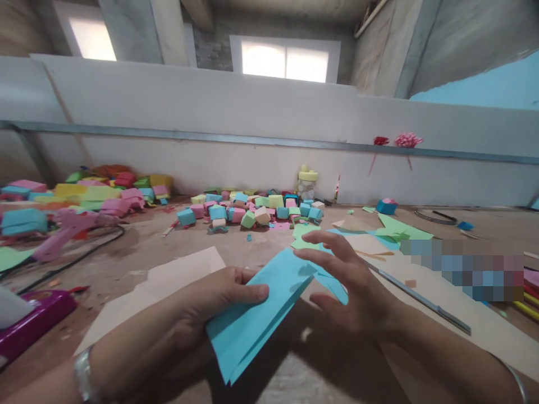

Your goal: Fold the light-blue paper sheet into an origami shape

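**Folded blue paper [259, 320] in the left hand [214, 294]**

Head view: the left hand pinches the paper at mid-length, thumb on top, other fingers mostly hidden. The right hand [357, 289], spread and holding nothing visible, curves beside the far end; contact is unclear. Best keep that thumb flat and the layers right of the grip even, lest they slip askew. The long axis slants from nearer-left of the grip to farther-right, toward the right hand.

White glare filled the windows [263, 60]; the ceiling [295, 10] was dim. Shadows darkened the desk [197, 235] below the right hand [360, 280]. Wide-angle distortion stretched the edges, detail looked soft, and pixelation masked a patch at right.
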